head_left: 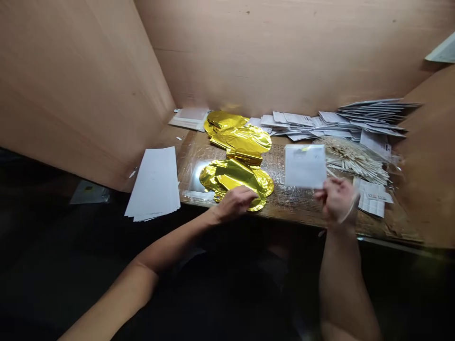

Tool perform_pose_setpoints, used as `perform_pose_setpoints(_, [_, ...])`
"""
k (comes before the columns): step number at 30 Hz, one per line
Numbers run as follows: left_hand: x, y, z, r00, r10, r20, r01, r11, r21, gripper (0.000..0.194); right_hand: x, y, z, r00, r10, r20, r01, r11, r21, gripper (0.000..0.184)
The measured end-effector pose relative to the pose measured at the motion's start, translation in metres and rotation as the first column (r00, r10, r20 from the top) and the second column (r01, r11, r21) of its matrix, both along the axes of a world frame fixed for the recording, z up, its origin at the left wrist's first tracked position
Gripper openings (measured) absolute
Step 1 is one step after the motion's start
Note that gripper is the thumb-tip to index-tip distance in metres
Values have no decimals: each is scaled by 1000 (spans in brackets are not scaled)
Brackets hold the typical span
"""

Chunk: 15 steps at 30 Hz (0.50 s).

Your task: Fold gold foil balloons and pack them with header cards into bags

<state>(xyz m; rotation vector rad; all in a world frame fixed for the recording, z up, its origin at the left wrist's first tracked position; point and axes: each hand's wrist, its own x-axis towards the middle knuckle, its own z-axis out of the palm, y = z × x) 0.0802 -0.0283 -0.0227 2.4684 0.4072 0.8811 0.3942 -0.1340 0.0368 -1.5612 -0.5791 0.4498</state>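
My left hand (237,202) is curled over the front of a folded gold foil balloon (231,175), its fingers closed. What the fingers grip, if anything, is hidden. A second stack of shiny gold foil (241,135) lies just behind it. My right hand (337,198), blurred by motion, is closed at the lower right corner of a flat white packet (304,166). A small yellow patch shows at that packet's top edge. To the right hand's right lie white printed cards (372,201).
White paper sheets (154,184) lie stacked at the left. Several printed white packets (298,121) line the back, beside a clear bag of thin white sticks (355,158). Wooden panels (277,52) enclose the bench at the back and sides. A clear packet (90,193) lies lower left.
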Motion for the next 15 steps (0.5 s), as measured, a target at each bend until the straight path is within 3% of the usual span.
perform_pose_setpoints(3, [-38,24,9,984,137,-114,-145,988,-62,24,25,94,39,995,-56,79,53,998,39,23])
perform_pose_setpoints(6, [-56,52,18,947,298,-117,-313,938,-149,22,14,142,42,956,167,240,-134,980,-147,22])
perform_pose_setpoints(8, [-57,73,25,899,426,-101,-438,867,-238,23,-8,143,24,877,359,319,-263,915,-307,28])
perform_pose_setpoints(10, [-50,93,30,860,476,-182,-510,809,-293,27,-38,131,-2,746,549,377,-338,800,-496,40])
perform_pose_setpoints(12, [-41,110,34,845,409,-345,-509,815,-279,52,-67,119,-27,623,673,400,-340,693,-636,43])
perform_pose_setpoints(14, [-33,119,33,831,292,-474,-449,855,-260,74,-92,111,-45,571,704,422,-314,663,-680,40])
perform_pose_setpoints(15, [-31,121,32,836,241,-493,-409,873,-266,75,-101,109,-50,555,708,437,-305,662,-684,37])
